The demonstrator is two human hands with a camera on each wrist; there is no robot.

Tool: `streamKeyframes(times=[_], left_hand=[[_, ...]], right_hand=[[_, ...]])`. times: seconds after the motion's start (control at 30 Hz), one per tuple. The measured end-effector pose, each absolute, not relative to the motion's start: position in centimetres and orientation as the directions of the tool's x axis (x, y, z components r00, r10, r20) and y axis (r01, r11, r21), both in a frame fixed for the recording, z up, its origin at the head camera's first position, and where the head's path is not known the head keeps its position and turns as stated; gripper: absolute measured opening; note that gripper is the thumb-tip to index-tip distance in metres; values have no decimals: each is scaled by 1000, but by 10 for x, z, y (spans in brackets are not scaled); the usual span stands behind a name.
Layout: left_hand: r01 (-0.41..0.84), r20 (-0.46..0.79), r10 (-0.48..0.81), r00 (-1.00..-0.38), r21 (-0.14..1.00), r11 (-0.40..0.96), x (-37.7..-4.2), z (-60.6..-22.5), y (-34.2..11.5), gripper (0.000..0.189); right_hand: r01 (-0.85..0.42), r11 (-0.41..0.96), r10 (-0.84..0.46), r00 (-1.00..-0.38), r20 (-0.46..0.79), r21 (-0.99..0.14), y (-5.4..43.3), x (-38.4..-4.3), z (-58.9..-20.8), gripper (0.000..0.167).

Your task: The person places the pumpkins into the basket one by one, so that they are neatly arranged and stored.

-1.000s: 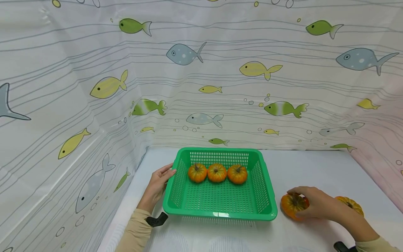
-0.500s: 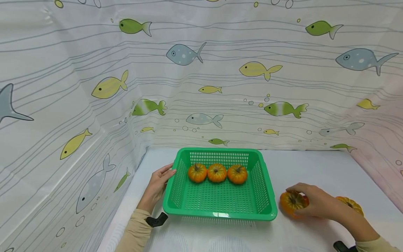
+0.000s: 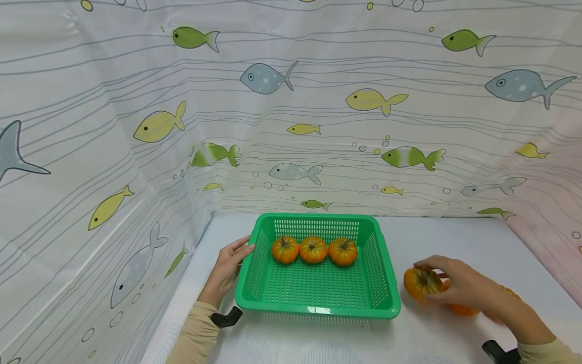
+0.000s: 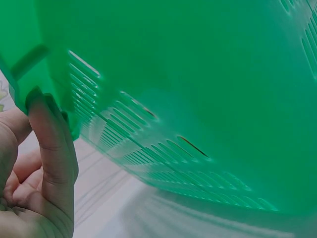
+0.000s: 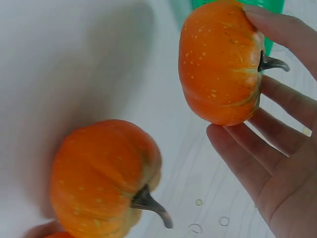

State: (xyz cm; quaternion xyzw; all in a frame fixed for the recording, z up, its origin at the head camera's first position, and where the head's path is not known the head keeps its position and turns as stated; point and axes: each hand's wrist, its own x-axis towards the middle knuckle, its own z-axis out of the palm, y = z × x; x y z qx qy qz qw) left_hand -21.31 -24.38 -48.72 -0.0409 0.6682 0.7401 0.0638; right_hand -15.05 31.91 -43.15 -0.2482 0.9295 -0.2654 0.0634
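My left hand grips the left rim of a green plastic basket; in the left wrist view its fingers curl at the basket's edge. Three small orange pumpkins stand in a row along the back inside it. To the right of the basket, my right hand holds another orange pumpkin between thumb and fingertips. In the right wrist view this pumpkin is raised off the table, its dark stem facing the palm. A second pumpkin sits on the table below it.
One more pumpkin lies farther right, mostly hidden behind my right forearm. A white covering with printed fish rises behind and beside the white table. Black wrist straps show at both sleeves.
My right hand has lifted the pumpkin slightly up and away from me, exposing more of the pumpkin beneath. The left hand and the basket have stayed still.
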Motion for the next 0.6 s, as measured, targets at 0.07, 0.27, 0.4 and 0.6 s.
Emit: streamKeyframes(times=[0.07,0.27,0.4,0.6], left_hand=[[-149,-146,37,-989,984,-98,-213,-487,-244,55],[-153,-150,37,-988,984,-96,-213,-488,-244,55],[-151,-147,44,-988,984,-96,-214,-488,-244,55],[-151,-147,47,-988,984,-97,-214,-487,-243,55]], right_hand=[[-425,738,-489,-872,18,-524,318,-151,-427,66],[-433,745,-483,-875,38,-507,317,-153,-415,68],[-430,750,-472,-880,49,-503,315,-154,-408,68],[-437,749,-462,-883,79,-498,312,-156,-395,68]])
